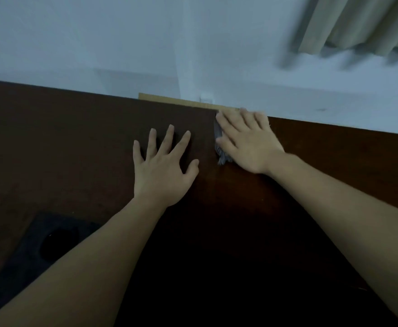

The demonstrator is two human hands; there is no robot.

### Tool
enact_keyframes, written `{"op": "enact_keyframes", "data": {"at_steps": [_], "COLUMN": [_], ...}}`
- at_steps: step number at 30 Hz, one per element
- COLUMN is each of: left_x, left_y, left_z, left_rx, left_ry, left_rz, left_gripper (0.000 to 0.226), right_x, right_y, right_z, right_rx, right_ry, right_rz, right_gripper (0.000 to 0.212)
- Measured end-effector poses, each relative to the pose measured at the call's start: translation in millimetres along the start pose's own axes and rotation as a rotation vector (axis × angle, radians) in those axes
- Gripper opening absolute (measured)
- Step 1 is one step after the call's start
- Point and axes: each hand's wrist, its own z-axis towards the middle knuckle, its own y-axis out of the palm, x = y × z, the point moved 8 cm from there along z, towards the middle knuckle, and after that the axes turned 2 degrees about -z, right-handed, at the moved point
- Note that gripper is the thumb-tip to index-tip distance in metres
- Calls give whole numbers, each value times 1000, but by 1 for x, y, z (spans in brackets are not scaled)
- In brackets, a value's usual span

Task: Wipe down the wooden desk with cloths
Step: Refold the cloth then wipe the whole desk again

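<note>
2 bare forearms enter from the bottom edge and lie nearest the camera, reaching up over the dark wooden desk (75,142). At about 8 o'clock a dark flat mat (28,260) with a round black patch in it lies on the desk, partly cut off by the left forearm. At about 10 o'clock from the frame's centre the left hand (162,166) rests palm down on the wood, its 4 fingers straight and spread apart, thumb out to the side, holding nothing. Just to its right, at about 1 o'clock, the right hand (247,142) lies flat with fingers straight and close together, pressing a grey cloth (219,147) against the desk near the far edge; only a strip of the cloth shows at the thumb side, a frayed bit poking out below. A tan strip (169,100) runs along the far edge behind the desk. A pale wall (99,38) stands beyond, and blurred beige curtains (363,22) hang at 2 o'clock.
</note>
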Motion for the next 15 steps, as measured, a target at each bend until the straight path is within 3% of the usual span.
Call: {"op": "enact_keyframes", "data": {"at_steps": [8, 11, 15], "left_x": [-9, -21, -58], "left_y": [-8, -16, -20], "left_z": [-4, -2, 0], "left_rx": [78, 68, -38], "left_ry": [-29, 13, 77], "left_rz": [-146, -172, -79], "left_gripper": [66, 63, 63], "right_x": [-64, -61, -36], "right_y": [17, 19, 8], "right_z": [-118, -114, -59], "right_rx": [-58, -70, -31], "right_ry": [-209, -207, -74], "right_rz": [19, 47, 25], "right_gripper": [70, 73, 76]}}
